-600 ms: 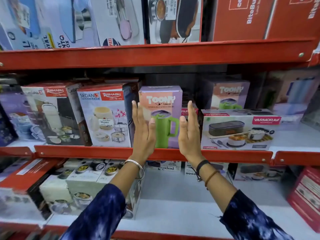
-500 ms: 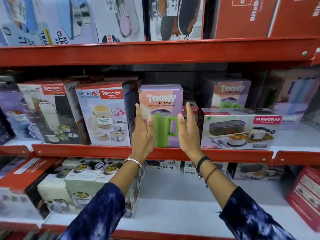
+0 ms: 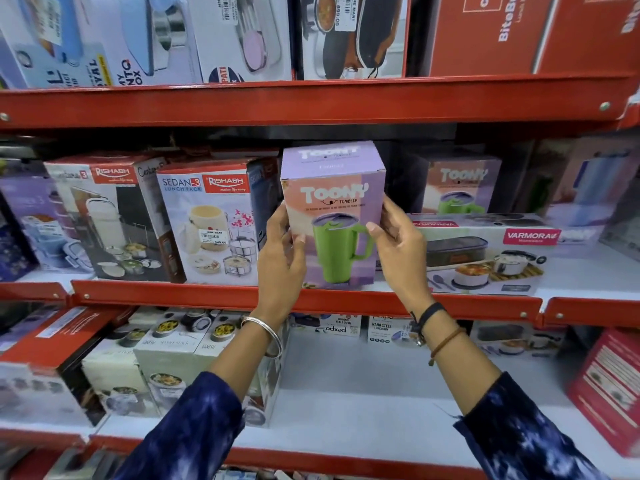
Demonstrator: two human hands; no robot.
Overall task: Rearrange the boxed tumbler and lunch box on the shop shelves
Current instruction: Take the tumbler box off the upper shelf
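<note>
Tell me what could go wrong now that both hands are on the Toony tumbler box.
The tumbler box is pinched only at its side edges by the left hand and right hand; the grip could slip. It sits close between the Sedan-3 lunch pack box and the Varmora lunch box, so pulling it out may drag either.

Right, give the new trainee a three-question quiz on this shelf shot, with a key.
1. True or false: both hands grip the Toony tumbler box, left hand and right hand on opposite sides.
2. Which box stands directly left of the tumbler box? A) Varmora lunch box B) Rishabh Sedan-3 lunch pack C) red BiteBuddy box
3. Fill in: the mug printed on the tumbler box is ____ in colour.

Key
1. True.
2. B, the Rishabh Sedan-3 lunch pack; the Varmora lunch box lies to the right.
3. Green.
</note>
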